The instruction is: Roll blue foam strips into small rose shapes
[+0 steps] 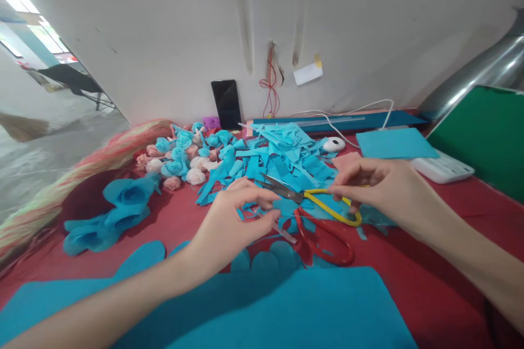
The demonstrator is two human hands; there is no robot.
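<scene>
Mid red-covered worktop [458, 218], just nearer than heaped bright-blue paper strips [289, 144] | right hand [379, 188] clamped on yellow-handled metal scissors [298, 195] | left hand [235, 215]: fingertips nearly together, contents unclear | step: likely fine trimming | next move seemingly calls for fingertips clear of blades

red tabletop [434, 294] | blue scraps [286, 152] | rolled flowers [174, 167] | blue sheet [327, 305]

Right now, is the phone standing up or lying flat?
Standing up: the phone rests on a short edge, its long sides rising in front of the wall.
</scene>
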